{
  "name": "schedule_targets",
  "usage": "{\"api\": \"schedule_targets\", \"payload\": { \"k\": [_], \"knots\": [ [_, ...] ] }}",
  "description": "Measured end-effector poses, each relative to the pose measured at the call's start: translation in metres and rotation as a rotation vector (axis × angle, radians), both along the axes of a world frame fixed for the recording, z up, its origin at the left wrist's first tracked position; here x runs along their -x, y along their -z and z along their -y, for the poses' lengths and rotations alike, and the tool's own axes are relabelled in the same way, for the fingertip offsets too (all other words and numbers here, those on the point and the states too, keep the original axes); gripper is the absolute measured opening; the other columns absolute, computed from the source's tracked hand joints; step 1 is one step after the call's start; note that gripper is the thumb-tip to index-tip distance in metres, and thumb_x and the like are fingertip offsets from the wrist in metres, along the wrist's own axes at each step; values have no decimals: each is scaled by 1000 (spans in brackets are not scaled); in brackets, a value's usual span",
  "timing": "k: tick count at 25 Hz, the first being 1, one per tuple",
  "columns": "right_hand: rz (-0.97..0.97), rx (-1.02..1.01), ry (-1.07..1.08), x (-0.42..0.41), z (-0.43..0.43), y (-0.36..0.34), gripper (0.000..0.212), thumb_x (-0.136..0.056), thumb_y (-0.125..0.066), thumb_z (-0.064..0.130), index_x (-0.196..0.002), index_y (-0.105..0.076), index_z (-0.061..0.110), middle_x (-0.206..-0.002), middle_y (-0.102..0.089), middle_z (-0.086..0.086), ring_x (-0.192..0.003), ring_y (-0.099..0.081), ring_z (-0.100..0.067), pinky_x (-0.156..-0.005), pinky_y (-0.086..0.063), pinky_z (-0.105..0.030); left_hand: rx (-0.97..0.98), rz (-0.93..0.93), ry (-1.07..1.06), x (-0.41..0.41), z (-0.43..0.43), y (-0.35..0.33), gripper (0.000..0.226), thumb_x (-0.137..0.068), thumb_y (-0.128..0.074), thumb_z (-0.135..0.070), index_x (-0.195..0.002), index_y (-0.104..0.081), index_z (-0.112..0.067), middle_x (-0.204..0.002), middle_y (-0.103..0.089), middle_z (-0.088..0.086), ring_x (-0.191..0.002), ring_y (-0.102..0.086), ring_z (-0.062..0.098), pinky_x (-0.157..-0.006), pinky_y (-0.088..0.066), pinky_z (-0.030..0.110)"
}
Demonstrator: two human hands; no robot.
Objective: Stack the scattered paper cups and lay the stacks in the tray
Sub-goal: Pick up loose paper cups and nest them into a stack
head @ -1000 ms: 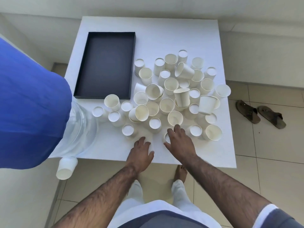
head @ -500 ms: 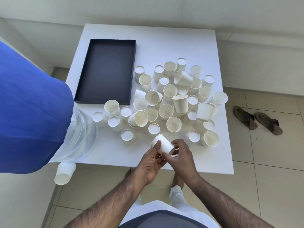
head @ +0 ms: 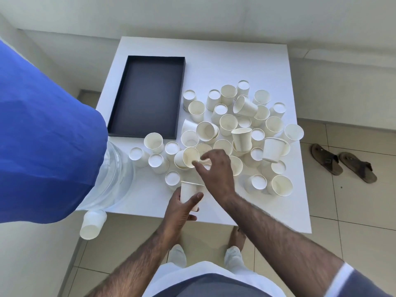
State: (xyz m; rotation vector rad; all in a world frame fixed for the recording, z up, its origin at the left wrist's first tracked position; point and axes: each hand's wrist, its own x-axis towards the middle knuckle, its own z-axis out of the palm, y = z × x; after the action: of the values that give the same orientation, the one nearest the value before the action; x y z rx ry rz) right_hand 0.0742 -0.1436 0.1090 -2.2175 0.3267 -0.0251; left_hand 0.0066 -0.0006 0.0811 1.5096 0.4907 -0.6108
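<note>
Gripping a paper cup [head: 188, 195] round its lower wall, the left hand [head: 181, 211] holds it upright over the near edge of the white table [head: 235, 61], fingers and thumb curled on it. Just beyond it and a little to its right, the right hand [head: 216, 170] is stretched over the pile. Its thumb and forefinger pinch the rim of a tipped cup [head: 189, 156] that lies on its side with its mouth toward the person.

The scattered cups [head: 228, 125] spread beyond and to the right of the right hand. Some stand upright, some are upside down and a few lie on their sides, many of them touching. Beyond the left hand and to its left lies the dark tray [head: 147, 97], its bare floor showing from wall to wall, with cups just beside its near right corner.

Left of the left hand, a clear bottle [head: 115, 174] shows under a blue cloth [head: 42, 136], and a fallen cup [head: 92, 224] lies past the table edge. Well to the right of the right hand, a pair of sandals [head: 342, 163] sits on the tiled floor [head: 353, 211].
</note>
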Motion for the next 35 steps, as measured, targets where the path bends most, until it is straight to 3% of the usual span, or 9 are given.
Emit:
{"api": "schedule_targets", "payload": {
  "k": [4, 10, 16, 20, 26, 29, 31, 33, 35],
  "knots": [
    [-134, 148, -68, -41, -26, 8, 55, -79, -79, 50, -120, -60, 18, -134, -52, -3, -125, -49, -26, -95, -49, -43, -164, 109, -117, 9, -24, 2, 47, -86, -61, -66, -113, -69, -28, -88, -70, -4, -69, -63, 17, -49, -47, 28],
    [-205, 419, -292, -48, -39, 31, 26, -93, -60, 22, -113, -73, 12, -164, -32, -11, -155, -16, -39, -117, -34, -45, -197, 96, -321, 0, -53, -3, 45, -103, -56, -49, -84, -67, -10, -77, -53, 4, -71, -46, 19, -63, -37, 33],
    [-66, -124, -118, -37, -22, -6, 14, -98, -59, 15, -96, -64, 3, -153, -50, -8, -142, -42, -22, -107, -40, -31, -139, 25, -441, -34, -61, -9, 46, -109, -38, -51, -95, -63, -15, -82, -59, 9, -63, -49, 21, -57, -38, 31],
    [-22, -364, -107, -11, -13, -17, 26, -93, -60, 22, -112, -66, 4, -138, -61, -9, -133, -53, -23, -101, -53, -40, -76, 6, -429, -56, -45, -15, 51, -109, -32, -55, -101, -65, -16, -83, -61, 9, -62, -50, 20, -58, -38, 33],
    [-55, -388, -72, 5, -10, -16, 29, -102, -54, 22, -124, -62, 4, -141, -59, -8, -136, -50, -20, -107, -47, -41, 33, -27, -305, -74, -2, -19, 58, -107, -34, -58, -117, -67, -12, -91, -69, 12, -66, -60, 23, -63, -49, 36],
    [-121, -436, -107, 10, -9, -14, 40, -108, -47, 31, -143, -54, 15, -152, -51, 2, -141, -45, -12, -117, -39, -40, 134, -28, -193, -76, 11, -18, 59, -103, -41, -63, -126, -69, -17, -112, -75, 16, -89, -70, 29, -81, -56, 48],
    [-74, -474, -129, 8, -1, -15, 41, -108, -44, 36, -143, -54, 16, -145, -53, 8, -135, -47, -5, -115, -39, -36, 156, -38, -189, -78, 16, -20, 58, -101, -45, -65, -127, -68, -18, -108, -74, 14, -85, -68, 27, -78, -55, 44],
    [95, -252, -64, -9, 22, -9, 36, -105, -48, 35, -128, -62, 11, -134, -58, 2, -128, -51, -12, -109, -42, -39, 132, -45, -216, -80, 18, -25, 54, -102, -46, -61, -124, -67, -17, -95, -70, 9, -69, -62, 21, -66, -50, 34],
    [181, 175, -1, -39, 59, 6, 34, -97, -59, 30, -123, -65, 8, -143, -55, -15, -134, -48, -30, -108, -42, -47, 121, -59, -234, -81, 16, -27, 48, -103, -46, -58, -121, -66, -17, -90, -67, 6, -62, -59, 19, -61, -46, 32]
  ]
}}
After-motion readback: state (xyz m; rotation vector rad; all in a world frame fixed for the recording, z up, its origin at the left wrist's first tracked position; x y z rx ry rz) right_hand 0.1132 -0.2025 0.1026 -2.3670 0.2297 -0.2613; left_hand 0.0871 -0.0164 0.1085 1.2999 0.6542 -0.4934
